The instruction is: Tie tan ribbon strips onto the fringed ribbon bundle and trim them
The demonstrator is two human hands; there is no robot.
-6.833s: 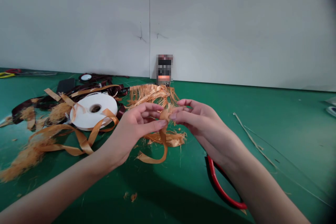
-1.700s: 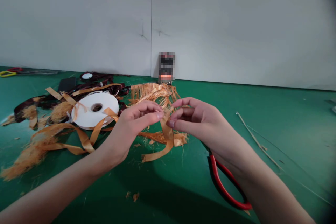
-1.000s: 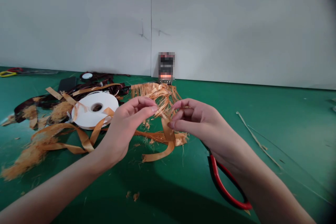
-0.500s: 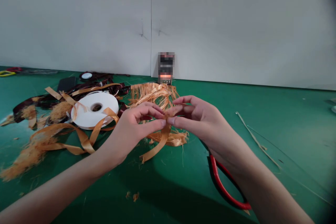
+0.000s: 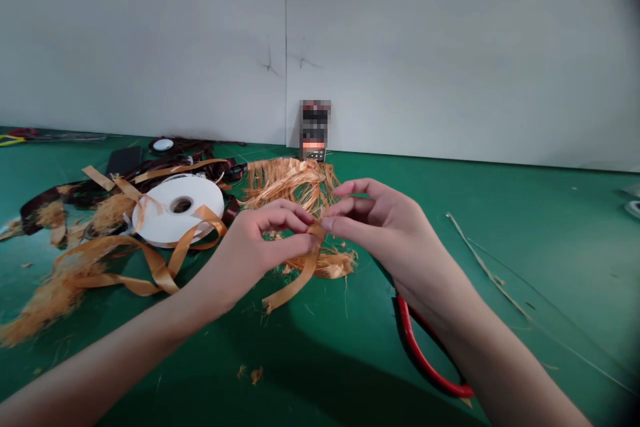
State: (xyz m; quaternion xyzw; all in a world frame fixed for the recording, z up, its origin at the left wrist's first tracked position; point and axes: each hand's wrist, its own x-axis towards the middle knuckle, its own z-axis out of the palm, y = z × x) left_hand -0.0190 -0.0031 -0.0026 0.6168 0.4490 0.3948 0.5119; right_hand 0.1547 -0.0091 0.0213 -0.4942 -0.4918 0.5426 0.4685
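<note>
Left hand (image 5: 265,240) and right hand (image 5: 380,217) raised, fingers curled, thumbs and forefingers meeting to pinch 1 orange satin ribbon (image 5: 295,279) above the green worktop (image 5: 525,227). Red tool handles (image 5: 414,351) lie below right forearm; frayed orange fibres (image 5: 293,183) beyond.

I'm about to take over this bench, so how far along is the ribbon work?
Done: a frayed heap of orange ribbon fibres lies ahead. In hand: an orange ribbon strip, pinched between the left hand and right hand. Left: smooth ribbon lengths beside the white ribbon spool look unfrayed.
</note>
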